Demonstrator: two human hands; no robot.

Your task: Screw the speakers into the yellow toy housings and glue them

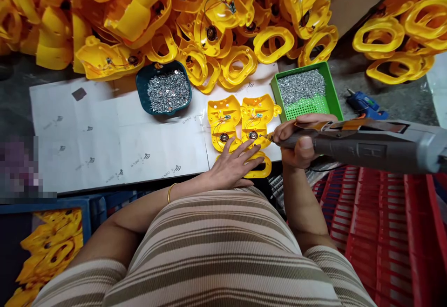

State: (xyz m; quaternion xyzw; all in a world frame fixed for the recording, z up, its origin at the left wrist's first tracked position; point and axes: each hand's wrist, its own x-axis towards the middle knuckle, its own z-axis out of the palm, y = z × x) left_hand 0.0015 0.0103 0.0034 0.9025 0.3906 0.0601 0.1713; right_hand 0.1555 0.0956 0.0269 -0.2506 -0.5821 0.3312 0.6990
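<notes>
My right hand (296, 140) is wrapped round a grey electric screwdriver (370, 146) held sideways, its tip pointing left at the right-hand yellow plastic shell (257, 111). Whether the tip touches a screw there I cannot tell. Another yellow shell (223, 111) lies beside it on the left; both lie hollow side up, each with a small round speaker and thin wires inside. My left hand (235, 165) is spread, fingers stretched over the lower edges of the two shells and a yellow oval ring (263, 166), which it partly hides.
A dark teal tub (140, 94) and a green basket (334, 90) hold small metal screws. Yellow parts (132, 9) are heaped along the back. A blue glue gun (365, 103) lies right; red crates (370, 232) and a blue crate (94, 211) stand below the table.
</notes>
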